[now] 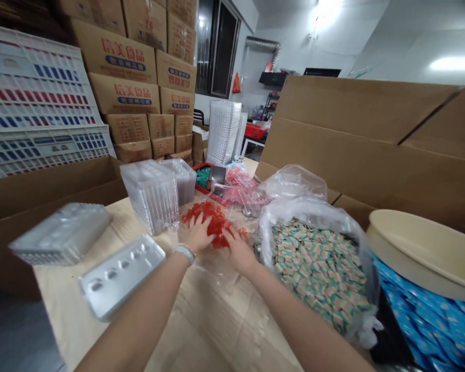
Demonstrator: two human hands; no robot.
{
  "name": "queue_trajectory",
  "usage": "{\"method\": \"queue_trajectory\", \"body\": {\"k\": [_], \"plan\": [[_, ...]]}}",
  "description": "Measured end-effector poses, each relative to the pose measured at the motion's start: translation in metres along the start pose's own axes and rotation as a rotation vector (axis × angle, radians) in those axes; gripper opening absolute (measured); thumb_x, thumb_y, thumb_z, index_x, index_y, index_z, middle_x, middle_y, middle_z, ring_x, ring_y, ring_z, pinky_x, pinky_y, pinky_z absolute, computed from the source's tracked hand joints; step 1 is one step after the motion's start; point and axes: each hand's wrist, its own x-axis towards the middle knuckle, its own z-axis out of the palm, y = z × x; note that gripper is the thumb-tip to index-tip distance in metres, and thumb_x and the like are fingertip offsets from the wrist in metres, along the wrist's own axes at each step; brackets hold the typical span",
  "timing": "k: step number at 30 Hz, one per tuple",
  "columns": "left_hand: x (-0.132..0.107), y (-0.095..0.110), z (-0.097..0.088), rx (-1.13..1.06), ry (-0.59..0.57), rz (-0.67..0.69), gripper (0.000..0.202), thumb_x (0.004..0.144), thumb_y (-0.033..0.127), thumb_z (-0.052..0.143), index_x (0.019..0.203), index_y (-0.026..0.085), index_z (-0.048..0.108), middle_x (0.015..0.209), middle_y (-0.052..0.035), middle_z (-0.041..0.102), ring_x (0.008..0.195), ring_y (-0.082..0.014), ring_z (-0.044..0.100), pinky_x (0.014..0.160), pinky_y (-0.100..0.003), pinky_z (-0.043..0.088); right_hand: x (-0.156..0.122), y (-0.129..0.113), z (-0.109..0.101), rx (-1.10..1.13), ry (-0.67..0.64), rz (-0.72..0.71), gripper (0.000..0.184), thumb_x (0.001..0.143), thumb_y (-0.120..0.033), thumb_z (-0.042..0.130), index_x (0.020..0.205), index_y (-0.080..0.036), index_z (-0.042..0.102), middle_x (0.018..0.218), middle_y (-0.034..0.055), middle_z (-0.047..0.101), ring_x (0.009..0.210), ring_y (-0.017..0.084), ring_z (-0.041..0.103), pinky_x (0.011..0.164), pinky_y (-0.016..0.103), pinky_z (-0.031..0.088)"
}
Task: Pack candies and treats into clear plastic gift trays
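A heap of small, shiny red pieces (207, 213) lies on a clear plastic sheet or bag (220, 271) on the wooden table. My left hand (197, 235) rests on the heap's near left side, fingers spread and stretched forward. On its near right side, my right hand (237, 249) touches the pieces with its fingers extended; their tips are partly lost among the red. Neither hand visibly grips anything. Just right of my right hand is a large clear bag, rolled open, full of small green-and-beige packets (318, 268).
A silver tray with round hollows (122, 274) and stacked clear plastic trays (151, 196) stand at left. Behind the heap are pink wrappers (242, 188) and a red tray (201, 188). A cream basin (430, 248) sits at right, before a tall cardboard panel (364, 124). Cartons (120, 57) rise behind.
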Motion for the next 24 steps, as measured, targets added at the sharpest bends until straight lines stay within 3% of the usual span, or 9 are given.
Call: {"method": "queue_trajectory", "body": {"k": [3, 6, 8, 12, 17, 21, 24], "plan": [[-0.012, 0.001, 0.018, 0.007, -0.030, -0.013, 0.045, 0.070, 0.020, 0.054, 0.114, 0.017, 0.046, 0.125, -0.0142, 0.040, 0.114, -0.0317, 0.036, 0.093, -0.048, 0.027, 0.007, 0.004, 0.022, -0.105, -0.049, 0.058, 0.046, 0.079, -0.017, 0.044, 0.124, -0.025, 0.038, 0.130, 0.0093, 0.036, 0.116, 0.028, 0.032, 0.093, 0.048, 0.019], [-0.047, -0.005, 0.019, 0.014, -0.050, 0.073, 0.029, 0.076, 0.014, 0.045, 0.102, 0.021, 0.054, 0.120, -0.0077, 0.045, 0.110, -0.0238, 0.040, 0.091, -0.039, 0.032, -0.003, 0.005, 0.029, -0.132, 0.004, 0.082, 0.037, 0.082, -0.019, 0.040, 0.119, -0.025, 0.044, 0.117, 0.0099, 0.049, 0.108, 0.025, 0.040, 0.092, 0.045, 0.021], [-0.065, -0.009, 0.016, 0.010, -0.049, 0.117, 0.030, 0.079, 0.012, 0.040, 0.104, 0.023, 0.052, 0.116, -0.0058, 0.048, 0.105, -0.0203, 0.044, 0.088, -0.036, 0.036, -0.012, 0.004, 0.030, -0.052, 0.033, 0.056, 0.030, 0.082, -0.019, 0.041, 0.109, -0.022, 0.051, 0.103, 0.0090, 0.055, 0.098, 0.023, 0.046, 0.089, 0.039, 0.028], [-0.068, -0.013, 0.012, -0.053, -0.008, 0.096, 0.038, 0.079, 0.012, 0.042, 0.116, 0.022, 0.044, 0.109, -0.0059, 0.054, 0.097, -0.0179, 0.049, 0.084, -0.033, 0.040, -0.024, 0.003, 0.031, 0.352, 0.084, -0.014, 0.029, 0.075, -0.010, 0.045, 0.099, -0.021, 0.057, 0.093, 0.0058, 0.056, 0.086, 0.018, 0.051, 0.078, 0.029, 0.039], [-0.064, -0.011, 0.004, -0.052, 0.121, 0.119, 0.039, 0.076, 0.020, 0.051, 0.115, 0.020, 0.046, 0.113, -0.0069, 0.052, 0.104, -0.0205, 0.044, 0.089, -0.036, 0.037, -0.030, 0.013, 0.033, 0.829, 0.239, 0.096, 0.026, 0.069, -0.014, 0.050, 0.091, -0.021, 0.060, 0.087, 0.0047, 0.057, 0.083, 0.018, 0.052, 0.074, 0.032, 0.041], [-0.102, -0.039, -0.015, 0.070, 0.281, 0.079, 0.025, 0.080, 0.026, 0.046, 0.101, 0.018, 0.056, 0.102, -0.0086, 0.054, 0.094, -0.0211, 0.048, 0.083, -0.037, 0.040, -0.038, 0.021, 0.025, 1.308, 0.100, 0.307, 0.020, 0.060, -0.023, 0.060, 0.079, -0.019, 0.058, 0.070, -0.0004, 0.058, 0.064, 0.014, 0.053, 0.062, 0.028, 0.042], [-0.133, -0.072, -0.031, 0.213, 0.279, 0.038, 0.021, 0.079, 0.027, 0.046, 0.094, 0.019, 0.058, 0.094, -0.0084, 0.055, 0.087, -0.0233, 0.049, 0.076, -0.040, 0.042, -0.051, 0.022, 0.017, 1.518, -0.027, 0.445, 0.027, 0.054, -0.027, 0.066, 0.078, -0.017, 0.059, 0.068, -0.0007, 0.060, 0.060, 0.012, 0.053, 0.059, 0.025, 0.040]]}}
